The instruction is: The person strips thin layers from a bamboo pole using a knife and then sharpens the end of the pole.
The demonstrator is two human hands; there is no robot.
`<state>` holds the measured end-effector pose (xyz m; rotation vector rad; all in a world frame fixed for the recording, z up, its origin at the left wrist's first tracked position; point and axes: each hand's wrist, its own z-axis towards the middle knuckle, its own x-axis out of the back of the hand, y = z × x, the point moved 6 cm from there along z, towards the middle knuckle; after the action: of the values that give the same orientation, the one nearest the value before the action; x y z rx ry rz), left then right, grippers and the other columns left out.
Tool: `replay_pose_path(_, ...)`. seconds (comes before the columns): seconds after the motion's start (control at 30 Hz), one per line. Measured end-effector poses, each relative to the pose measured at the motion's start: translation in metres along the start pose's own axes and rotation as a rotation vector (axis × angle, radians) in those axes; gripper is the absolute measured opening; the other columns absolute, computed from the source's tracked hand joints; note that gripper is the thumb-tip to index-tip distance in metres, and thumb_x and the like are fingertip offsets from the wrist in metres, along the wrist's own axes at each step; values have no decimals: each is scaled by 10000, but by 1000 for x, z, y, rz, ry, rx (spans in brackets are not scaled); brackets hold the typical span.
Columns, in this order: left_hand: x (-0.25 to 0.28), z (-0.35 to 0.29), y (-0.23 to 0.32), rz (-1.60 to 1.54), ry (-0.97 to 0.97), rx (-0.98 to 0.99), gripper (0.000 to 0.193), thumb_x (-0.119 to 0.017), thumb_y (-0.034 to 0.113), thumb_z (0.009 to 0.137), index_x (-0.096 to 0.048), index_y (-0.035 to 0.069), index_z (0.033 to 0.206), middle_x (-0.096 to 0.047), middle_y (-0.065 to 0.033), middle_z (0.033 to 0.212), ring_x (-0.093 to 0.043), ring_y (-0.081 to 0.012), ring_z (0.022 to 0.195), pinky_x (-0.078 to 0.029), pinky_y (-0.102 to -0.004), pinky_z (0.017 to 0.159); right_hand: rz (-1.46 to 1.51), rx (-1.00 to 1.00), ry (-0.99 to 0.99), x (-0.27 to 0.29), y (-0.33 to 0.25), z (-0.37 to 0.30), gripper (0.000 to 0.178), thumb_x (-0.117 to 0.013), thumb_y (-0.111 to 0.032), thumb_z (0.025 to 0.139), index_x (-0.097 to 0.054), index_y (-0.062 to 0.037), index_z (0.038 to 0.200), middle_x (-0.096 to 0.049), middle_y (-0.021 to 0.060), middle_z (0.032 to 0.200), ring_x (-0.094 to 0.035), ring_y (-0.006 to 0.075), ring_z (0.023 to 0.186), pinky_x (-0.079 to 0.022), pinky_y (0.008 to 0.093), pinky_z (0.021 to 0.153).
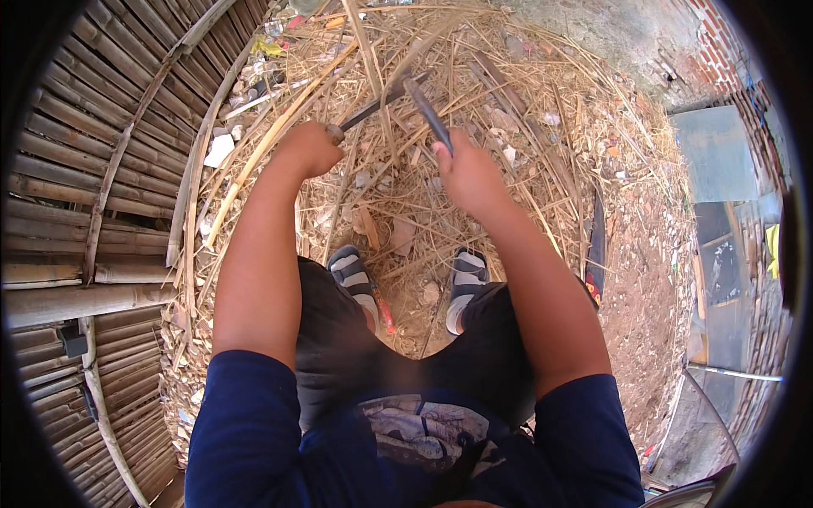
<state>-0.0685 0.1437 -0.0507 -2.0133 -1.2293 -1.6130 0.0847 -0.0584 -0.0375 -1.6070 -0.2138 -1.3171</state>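
My left hand [309,151] is closed round the handle of a long dark-bladed knife [369,109], its blade slanting up to the right. A pale split bamboo strip [366,46] crosses the blade. My right hand [474,176] grips a short dark rod [430,114], which leans up and left. The rod's far end lies close to the blade; I cannot tell whether they touch. Under both hands lies a loose heap of bamboo splinters and straw [517,127].
My feet in striped socks and sandals [352,269] stand apart on the littered dirt. A slatted bamboo wall [110,144] runs along the left. To the right are a rough plaster and brick wall [627,51] and leaning grey panels [718,157].
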Motion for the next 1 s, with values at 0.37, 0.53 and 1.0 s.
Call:
replay_pose_path(0.37, -17, 15, -11, -111, 17, 6, 441, -716, 308, 788, -716, -25, 1076, -712, -236, 1072, -690, -378, 1004, -540, -434, 888, 382, 130, 267, 62, -28, 5, 411, -450, -385, 1060, -564, -14, 1195, -638, 123, 738, -651, 262, 668, -504, 455, 632)
replay_pose_path(0.53, -14, 10, 2, -59, -13, -3, 423, -694, 289, 793, -726, -27, 1073, -709, -242, 1102, -689, -378, 1027, -545, -431, 911, -36, -17, 16, 5, 9, 10, 399, -441, -369, 1059, -520, -11, 1216, -674, 192, 806, -684, 381, 747, -512, 526, 690)
replay_pose_path(1.0, -34, 28, -3, -103, -16, -4, 491, -724, 354, 785, -704, -15, 1108, -705, -239, 1087, -680, -392, 1026, -539, -444, 893, 324, 70, 268, 42, -5, 6, 363, -478, -354, 1059, -543, -4, 1130, -631, 157, 730, -637, 287, 628, -488, 440, 612)
